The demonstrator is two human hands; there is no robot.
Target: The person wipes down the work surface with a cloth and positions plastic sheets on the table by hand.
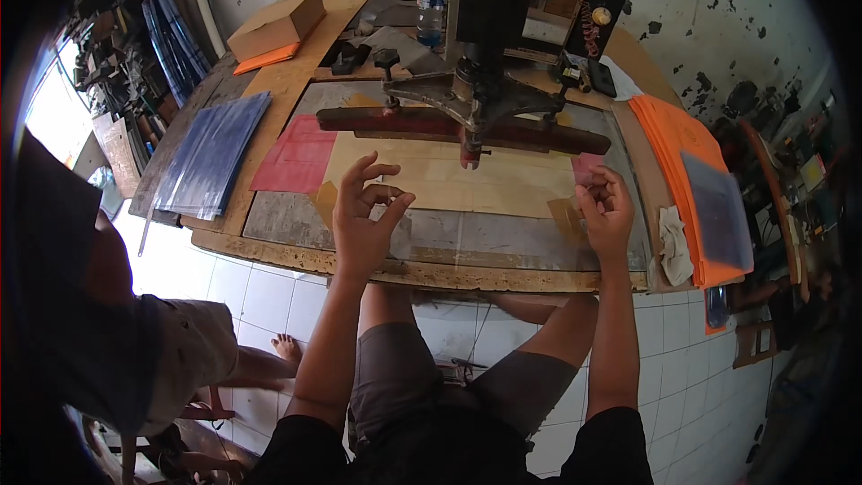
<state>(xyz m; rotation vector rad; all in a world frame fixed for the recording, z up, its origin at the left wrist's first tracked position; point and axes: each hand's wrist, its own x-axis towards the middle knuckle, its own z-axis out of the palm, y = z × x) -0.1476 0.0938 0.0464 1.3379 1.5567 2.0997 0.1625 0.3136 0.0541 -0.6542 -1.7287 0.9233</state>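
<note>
Hands (361, 223) (611, 217) near pale yellow sheet (449, 187)

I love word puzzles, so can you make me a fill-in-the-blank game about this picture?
1. The right hand is nearer the big folded stack coloured ____.
2. The machine's long bar is ____ (above or below) the pale yellow sheet.
3. The cardboard box sits toward the picture's ____ side.
4. The floor is covered with white ____.

Missing words: orange; above; left; tiles.
</note>
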